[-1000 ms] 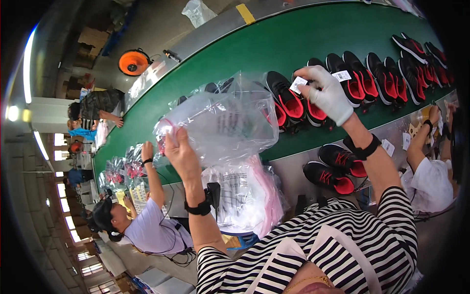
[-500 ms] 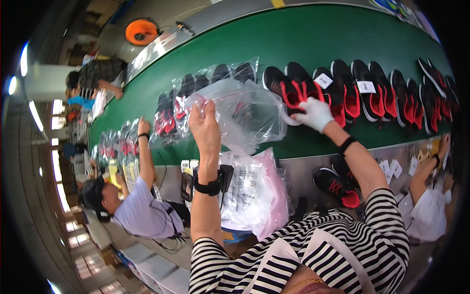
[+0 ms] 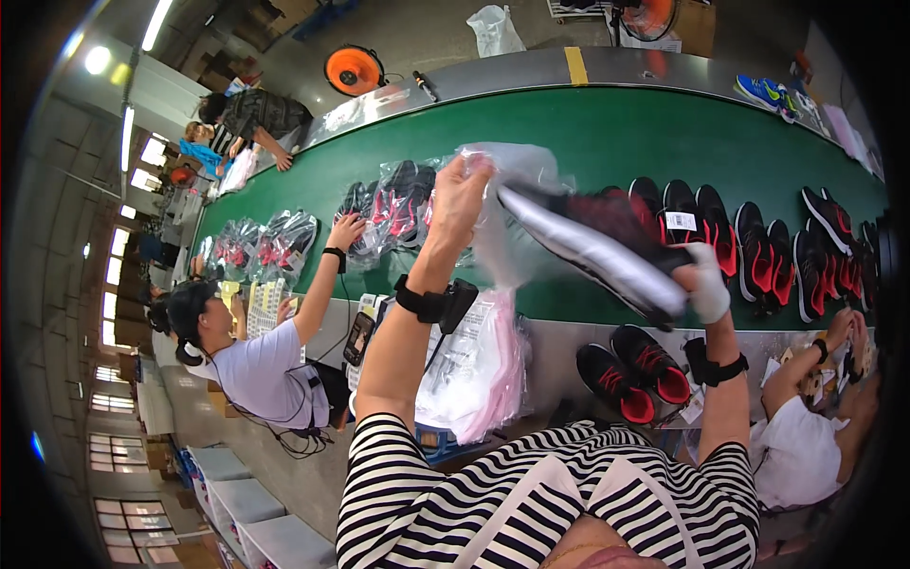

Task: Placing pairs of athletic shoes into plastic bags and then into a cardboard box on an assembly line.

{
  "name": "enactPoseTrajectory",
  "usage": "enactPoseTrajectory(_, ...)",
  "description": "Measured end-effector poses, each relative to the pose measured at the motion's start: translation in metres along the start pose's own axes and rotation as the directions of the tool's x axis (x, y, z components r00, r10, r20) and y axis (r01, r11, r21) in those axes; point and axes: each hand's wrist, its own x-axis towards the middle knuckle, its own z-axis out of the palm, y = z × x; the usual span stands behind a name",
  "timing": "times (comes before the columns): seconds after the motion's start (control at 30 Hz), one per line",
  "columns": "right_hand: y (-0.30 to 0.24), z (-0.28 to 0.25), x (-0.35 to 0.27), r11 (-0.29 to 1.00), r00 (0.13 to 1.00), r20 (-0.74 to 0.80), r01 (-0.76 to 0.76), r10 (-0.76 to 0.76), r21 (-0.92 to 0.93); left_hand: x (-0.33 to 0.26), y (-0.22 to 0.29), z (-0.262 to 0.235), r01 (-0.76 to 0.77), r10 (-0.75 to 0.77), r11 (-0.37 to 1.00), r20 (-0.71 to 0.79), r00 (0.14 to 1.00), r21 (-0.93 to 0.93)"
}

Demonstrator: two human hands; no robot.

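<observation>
Over the green conveyor belt [image 3: 607,133], the left hand [image 3: 462,194] pinches the mouth of a clear plastic bag [image 3: 517,190], fingers closed on the film up near its top edge. The right hand [image 3: 706,284], in a white glove, grips the heel end of a black and red shoe [image 3: 607,242], and the toe points up-left, straight into the bag opening. So the shoe's long axis runs diagonally from the right hand toward the left, toe just inside the plastic from what I can make out. Honestly the film blurs things, so how deep the toe sits is hard to tell. Gloved fingers are mostly hidden behind the sole. More shoes [image 3: 758,251] line the belt to the right, and a stack of bags [image 3: 474,370] hangs below.
</observation>
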Motion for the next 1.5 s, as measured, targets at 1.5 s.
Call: enactPoseTrajectory(1.5,0.052,0.179,0.088,0.938,0.821,0.468,-0.223,0.328,-0.266,-0.012,-0.014,-0.023,0.310,-0.320,0.775,0.082,0.944,-0.550)
